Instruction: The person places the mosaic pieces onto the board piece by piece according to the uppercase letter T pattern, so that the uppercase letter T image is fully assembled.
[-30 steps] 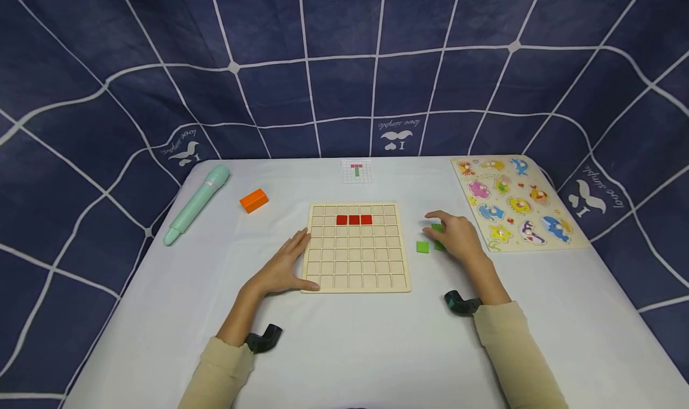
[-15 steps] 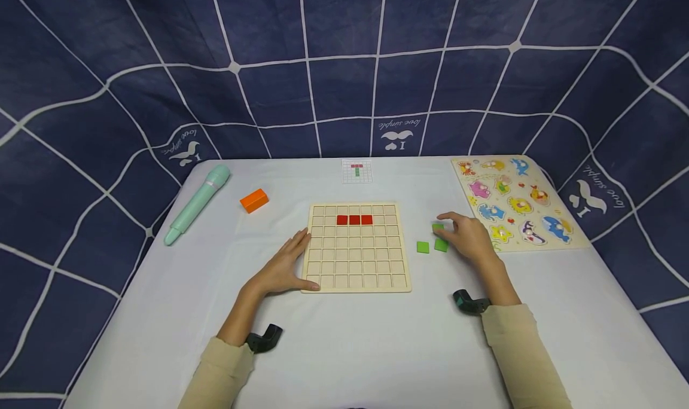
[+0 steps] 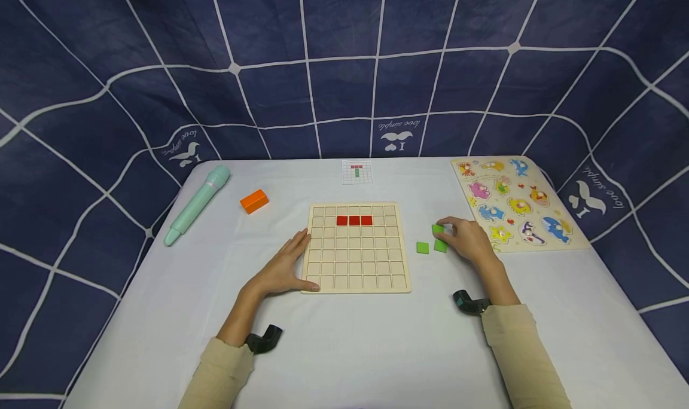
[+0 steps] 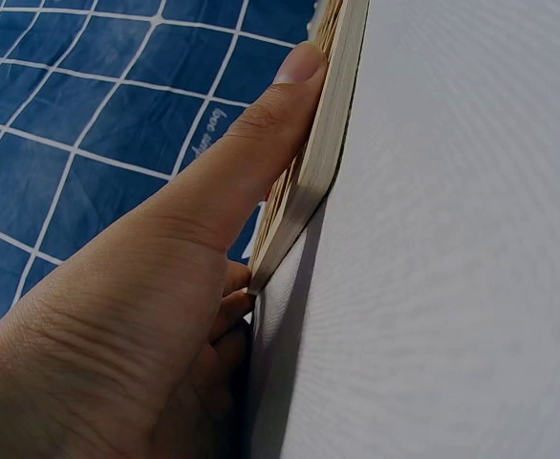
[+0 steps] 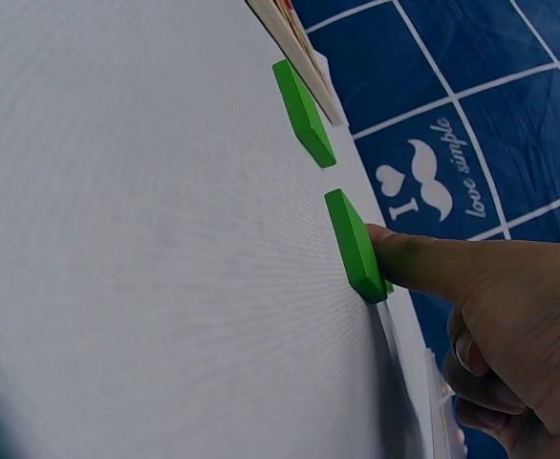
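A square wooden grid board (image 3: 356,262) lies in the middle of the white table, with three red tiles (image 3: 354,220) side by side in one of its upper rows. My left hand (image 3: 282,268) rests along the board's left edge, fingers straight and thumb on the near corner; the left wrist view shows the thumb (image 4: 261,134) lying over the rim. Right of the board are three green square tiles. My right hand (image 3: 467,240) has thumb and index finger around the farthest green tile (image 3: 437,229), partly hidden. The other green tiles (image 3: 422,248) lie just nearer on the cloth.
A pattern card (image 3: 357,172) with a red and green T lies behind the board. To the left are an orange block (image 3: 254,201) and a mint-green microphone-shaped toy (image 3: 197,205). A wooden animal puzzle (image 3: 517,203) sits at the back right, close to the right hand.
My right hand first shifted right, uncovering the nearer green tiles, then its index finger and thumb closed around the farthest one. The left hand and board stayed put.
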The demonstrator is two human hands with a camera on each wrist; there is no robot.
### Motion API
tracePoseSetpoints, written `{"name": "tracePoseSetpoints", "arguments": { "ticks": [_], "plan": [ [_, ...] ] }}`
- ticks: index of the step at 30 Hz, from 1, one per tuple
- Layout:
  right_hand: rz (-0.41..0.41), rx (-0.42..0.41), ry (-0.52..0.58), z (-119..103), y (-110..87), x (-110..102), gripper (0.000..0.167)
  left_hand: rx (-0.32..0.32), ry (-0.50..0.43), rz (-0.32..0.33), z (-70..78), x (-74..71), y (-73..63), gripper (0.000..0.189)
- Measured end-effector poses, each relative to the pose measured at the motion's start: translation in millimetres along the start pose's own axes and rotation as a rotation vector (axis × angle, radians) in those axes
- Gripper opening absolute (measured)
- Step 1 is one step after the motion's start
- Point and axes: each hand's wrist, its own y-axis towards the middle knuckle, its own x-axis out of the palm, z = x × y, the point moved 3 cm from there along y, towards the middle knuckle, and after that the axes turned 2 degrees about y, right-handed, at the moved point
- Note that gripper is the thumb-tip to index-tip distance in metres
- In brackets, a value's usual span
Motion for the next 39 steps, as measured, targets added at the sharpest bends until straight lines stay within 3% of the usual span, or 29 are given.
{"name": "tracePoseSetpoints", "arguments": {
  "ticks": [10, 21, 39],
  "plan": [
    [0.017, 0.004, -0.002, -3.5, -0.5, -4.0, 0.033, -0.003, 0.002, 0.001, -0.6, 0.6, 0.0, 0.126],
    [0.085, -0.093, -0.003, -28.6, 3.2, -13.2, 0.033, -0.003, 0.014, 0.001, -1.0, 1.2, 0.6, 0.126],
    [-0.020, -0.262, 0.052, -126.6, 23.7, 38.9, 0.035, 0.000, 0.009, 0.005, -2.4, 1.6, 0.4, 0.127]
  ]
}}
